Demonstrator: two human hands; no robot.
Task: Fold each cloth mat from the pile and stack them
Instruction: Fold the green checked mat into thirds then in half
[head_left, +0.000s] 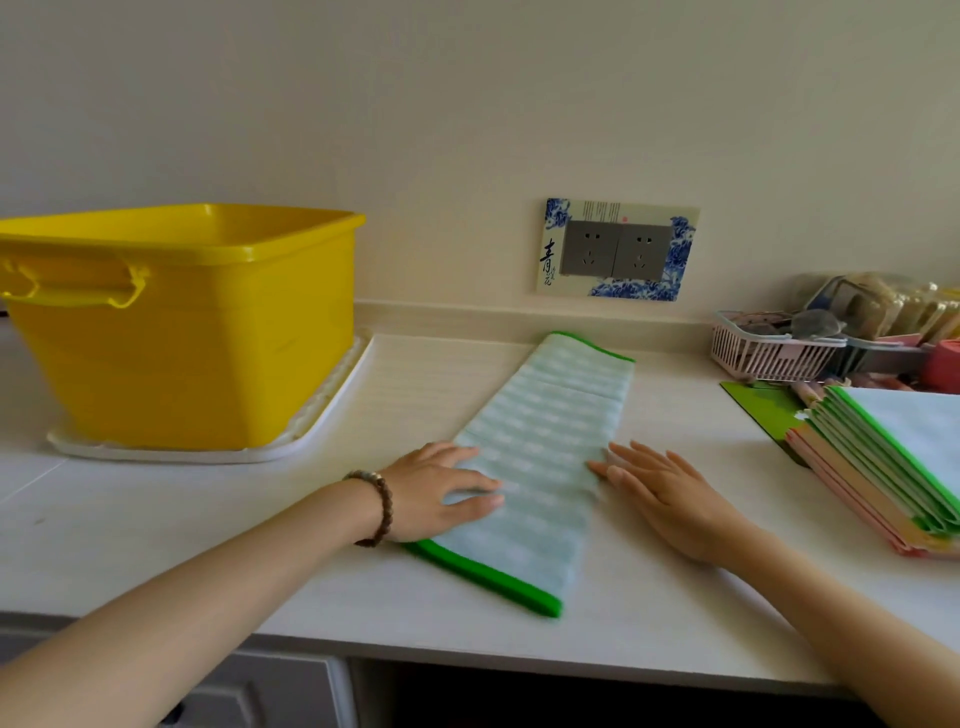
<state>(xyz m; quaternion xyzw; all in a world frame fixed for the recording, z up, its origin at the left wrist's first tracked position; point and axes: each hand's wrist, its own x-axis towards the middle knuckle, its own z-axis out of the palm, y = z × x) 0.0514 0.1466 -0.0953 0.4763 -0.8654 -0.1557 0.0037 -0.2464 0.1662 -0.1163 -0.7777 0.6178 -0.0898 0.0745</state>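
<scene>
A pale green striped cloth mat with bright green edging lies on the white counter as a long narrow strip, running from near the front edge toward the wall. My left hand rests flat on its left side, fingers spread over the fabric. My right hand lies flat on the counter against the mat's right edge, fingertips touching it. A stack of folded mats, green and pink edged, sits at the far right, partly cut off by the frame.
A big yellow plastic tub stands on a white tray at the left. A pink basket with clutter sits by the wall at the right, below a wall socket plate. A green card lies under the stack.
</scene>
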